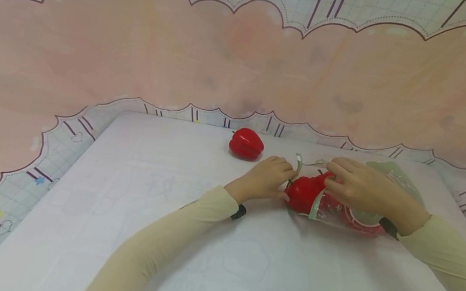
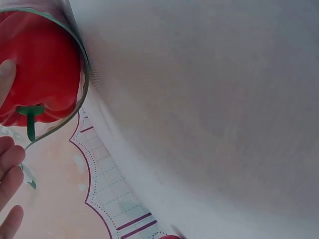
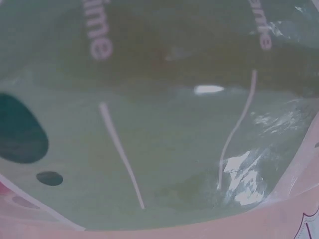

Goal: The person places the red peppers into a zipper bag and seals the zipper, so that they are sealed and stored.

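Observation:
A red bell pepper (image 1: 302, 195) with a green stem sits in the mouth of a clear plastic bag (image 1: 329, 212) with green printing. My left hand (image 1: 268, 177) is at the bag's mouth, its fingers curled at the green rim. In the left wrist view, the left thumb (image 2: 6, 82) rests on the pepper. From the other side, my right hand (image 1: 354, 185) grips the bag near its rim, beside more red and a second stem; its fingertips are partly hidden. The right wrist view is filled by the bag's green printed plastic (image 3: 169, 144).
Another red bell pepper (image 1: 246, 143) lies near the back edge of the white table (image 1: 148, 203), left of the bag. Inside the bag, more red shapes (image 1: 357, 220) show through the plastic. A patterned pink cloth (image 1: 229, 61) hangs behind the table.

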{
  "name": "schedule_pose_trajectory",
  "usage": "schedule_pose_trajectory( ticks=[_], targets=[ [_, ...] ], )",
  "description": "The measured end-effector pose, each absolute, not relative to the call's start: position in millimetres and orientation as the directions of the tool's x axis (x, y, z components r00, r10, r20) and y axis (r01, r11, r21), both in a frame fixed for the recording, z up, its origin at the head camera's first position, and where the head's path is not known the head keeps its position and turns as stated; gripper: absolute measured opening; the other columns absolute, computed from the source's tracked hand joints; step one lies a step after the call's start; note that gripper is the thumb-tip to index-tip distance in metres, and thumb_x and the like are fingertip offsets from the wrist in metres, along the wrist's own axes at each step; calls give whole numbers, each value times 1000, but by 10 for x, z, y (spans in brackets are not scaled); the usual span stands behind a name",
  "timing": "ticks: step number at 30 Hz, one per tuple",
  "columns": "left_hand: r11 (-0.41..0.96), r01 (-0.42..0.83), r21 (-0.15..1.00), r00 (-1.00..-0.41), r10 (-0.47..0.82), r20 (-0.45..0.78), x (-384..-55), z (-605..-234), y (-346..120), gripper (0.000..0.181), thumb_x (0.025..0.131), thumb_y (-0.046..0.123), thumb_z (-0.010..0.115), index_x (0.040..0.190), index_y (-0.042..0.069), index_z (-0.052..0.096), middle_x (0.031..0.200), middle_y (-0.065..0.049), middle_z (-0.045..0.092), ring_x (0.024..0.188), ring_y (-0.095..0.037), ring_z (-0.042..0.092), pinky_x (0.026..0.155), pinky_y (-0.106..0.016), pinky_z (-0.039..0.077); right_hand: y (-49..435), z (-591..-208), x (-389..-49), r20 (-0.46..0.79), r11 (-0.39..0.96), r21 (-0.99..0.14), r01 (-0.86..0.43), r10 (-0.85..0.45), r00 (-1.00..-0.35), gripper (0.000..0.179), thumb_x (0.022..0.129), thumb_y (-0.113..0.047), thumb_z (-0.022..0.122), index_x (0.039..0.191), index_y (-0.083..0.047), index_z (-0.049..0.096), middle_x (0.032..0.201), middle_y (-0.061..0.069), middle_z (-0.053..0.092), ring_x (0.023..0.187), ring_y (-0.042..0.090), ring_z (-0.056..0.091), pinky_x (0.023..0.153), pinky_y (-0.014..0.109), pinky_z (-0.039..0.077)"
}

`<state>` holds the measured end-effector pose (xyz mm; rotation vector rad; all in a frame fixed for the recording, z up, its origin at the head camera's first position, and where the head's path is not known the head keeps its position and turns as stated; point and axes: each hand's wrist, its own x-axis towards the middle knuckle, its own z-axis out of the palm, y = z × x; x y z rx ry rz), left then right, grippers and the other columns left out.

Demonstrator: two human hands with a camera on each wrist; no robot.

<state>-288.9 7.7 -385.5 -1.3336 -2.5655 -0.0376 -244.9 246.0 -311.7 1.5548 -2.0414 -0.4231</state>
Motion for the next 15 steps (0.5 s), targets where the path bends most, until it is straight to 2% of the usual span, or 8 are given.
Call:
schedule_pose_trajectory(
  ticks=[7, 15],
  targets=[
    [548, 832, -89, -524, 827, 203, -2873, -3827, 98, 43, 81, 39, 71, 115, 13, 65, 104, 2, 67, 103, -13, 57, 103, -27, 41, 2454, -3126, -2460, 240, 281, 550, -787, -955, -173, 47, 51, -12, 92, 85, -6, 60, 93, 13, 63, 89, 28, 61, 72, 37, 58],
    [501, 865, -34, -485, 852, 198, -2881, -3832, 139, 45, 83, 36, 70, 120, 13, 63, 112, 2, 66, 110, -12, 56, 108, -25, 38, 2453, -3135, -2463, 245, 279, 547, -789, -955, -168, 48, 51, -12, 91, 86, -5, 60, 93, 14, 62, 88, 28, 61, 72, 38, 58]
  ],
)
